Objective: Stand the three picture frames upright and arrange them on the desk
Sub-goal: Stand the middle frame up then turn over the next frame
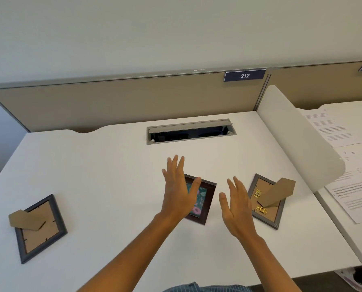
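white desk [112, 165] bearing three flat picture frames [40, 228].

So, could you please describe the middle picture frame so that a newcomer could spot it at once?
On the white desk, below the open grey cable hatch, the dark brown wooden picture frame lies partly under the left hand. Unlike the two grey frames, it lies picture side up, showing a teal print.

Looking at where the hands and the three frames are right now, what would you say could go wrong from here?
The middle frame lies picture side up, so its stand is hidden underneath; it must be turned over first, and the open left hand and right hand could fumble it. The left frame and right frame lie face down with cardboard stands sticking up, which might bend if pressed. The open cable slot behind could swallow a toppled frame.
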